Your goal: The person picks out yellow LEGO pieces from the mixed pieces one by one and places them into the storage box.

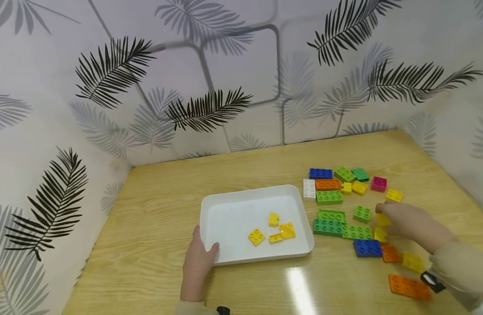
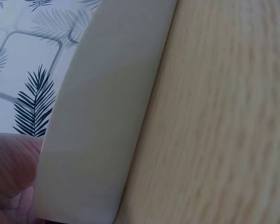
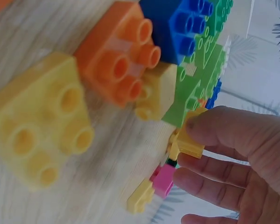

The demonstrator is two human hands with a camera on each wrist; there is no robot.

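Walls (image 1: 241,65) papered with black and grey palm leaves rose behind a wooden counter (image 1: 155,210), whose near part caught a bright streak of light. On it sat a shallow white tray (image 1: 229,223), with four yellow pieces (image 1: 256,236) lying loose in its middle and right part. At the tray's near left corner the left hand (image 1: 199,256) gripped it, thumb inside the rim and fingers outside along the wall. Well to the right, the right hand (image 1: 408,221) pinched a small yellow brick (image 3: 192,140) between thumb and finger, among a scatter of bricks.

Near that hand lay a square green brick (image 1: 362,214), with a pink brick (image 1: 379,183) farther back. Closer to the person, a blue brick (image 1: 367,248) was just beside a small orange brick (image 1: 391,253); a yellow block (image 1: 413,262) lay near them, and a long orange brick (image 1: 409,287) was nearest of all. Just beside the tray's right end lay a white brick (image 1: 309,189). Beige sleeves (image 1: 458,267) covered both forearms, and a black strap (image 1: 433,282) showed at the right wrist.
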